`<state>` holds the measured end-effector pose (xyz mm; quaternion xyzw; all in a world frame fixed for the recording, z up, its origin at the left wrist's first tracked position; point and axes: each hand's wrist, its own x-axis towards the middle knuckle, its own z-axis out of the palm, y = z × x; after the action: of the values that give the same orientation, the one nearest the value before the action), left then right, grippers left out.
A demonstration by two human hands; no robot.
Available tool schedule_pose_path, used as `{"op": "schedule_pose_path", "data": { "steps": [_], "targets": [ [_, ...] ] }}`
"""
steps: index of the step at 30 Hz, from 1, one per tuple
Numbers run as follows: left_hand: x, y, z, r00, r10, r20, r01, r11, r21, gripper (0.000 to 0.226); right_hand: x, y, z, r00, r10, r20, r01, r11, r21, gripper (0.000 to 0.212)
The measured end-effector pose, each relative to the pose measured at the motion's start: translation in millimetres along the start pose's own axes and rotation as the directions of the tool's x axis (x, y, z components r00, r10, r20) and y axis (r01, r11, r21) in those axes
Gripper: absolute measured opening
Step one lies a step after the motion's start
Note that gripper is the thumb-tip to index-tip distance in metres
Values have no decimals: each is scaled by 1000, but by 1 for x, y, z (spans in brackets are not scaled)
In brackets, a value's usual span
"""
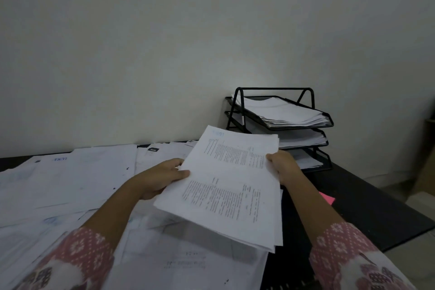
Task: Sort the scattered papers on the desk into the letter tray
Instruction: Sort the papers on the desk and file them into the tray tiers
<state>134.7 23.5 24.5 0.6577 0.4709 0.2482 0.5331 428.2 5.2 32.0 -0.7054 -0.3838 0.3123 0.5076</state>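
The stack of papers (233, 183) is lifted off the desk, tilted, and held between both hands in front of the person, near the letter tray (275, 89) but not yet in it. The left hand (162, 176) grips the stack's left edge with the thumb on top; its fingers curl underneath, out of sight. The right hand (282, 167) pinches the right edge, thumb on the printed face, fingers behind the sheets. This looks like the carrying step: a gathered batch on its way to 1 of the 3 tiers. The next move probably calls for squaring the loose edges, which fan out at the lower corner, then levelling the stack and sliding it into a tier without catching the front rim or the paper already lying there. The top tier looks fullest, so the lower 2 may take it more easily, though the gap above them is narrow. Many scattered papers (70, 183) cover the left of the black desk (364, 214), so the sorting seems far from finished. A pink slip (328, 198) shows only partly, beyond the right forearm. The print on the sheets is too blurred to read, so nothing here tells which tier fits. The lowest tier is partly hidden by the stack and right hand, and the sleeves (77, 254) are cut off at the bottom edge.
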Motion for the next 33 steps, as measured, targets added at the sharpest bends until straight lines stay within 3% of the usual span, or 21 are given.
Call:
{"op": "schedule_pose_path", "data": {
  "steps": [5,10,16,23,27,33],
  "targets": [
    [11,23,29,989,10,146,-11,1000,5,22,20,17,-47,997,42,-58,-42,999,-7,35],
    [21,44,56,966,27,258,-53,994,92,25,28,27,-77,992,96,-75,-87,989,118,36],
    [44,64,87,985,72,159,-86,993,80,26,22,33,-105,987,161,16,-152,892,426,15],
    [76,89,123,998,41,52,-38,997,-60,24,30,40,-130,986,154,63,-166,942,293,12],
    [93,99,146,999,-11,-40,4,984,-177,28,33,42,-134,981,188,51,-190,867,460,12],
    [117,106,177,993,-26,-113,-10,952,-307,42,33,40,-113,993,111,43,-110,720,686,10]
  ]
}}
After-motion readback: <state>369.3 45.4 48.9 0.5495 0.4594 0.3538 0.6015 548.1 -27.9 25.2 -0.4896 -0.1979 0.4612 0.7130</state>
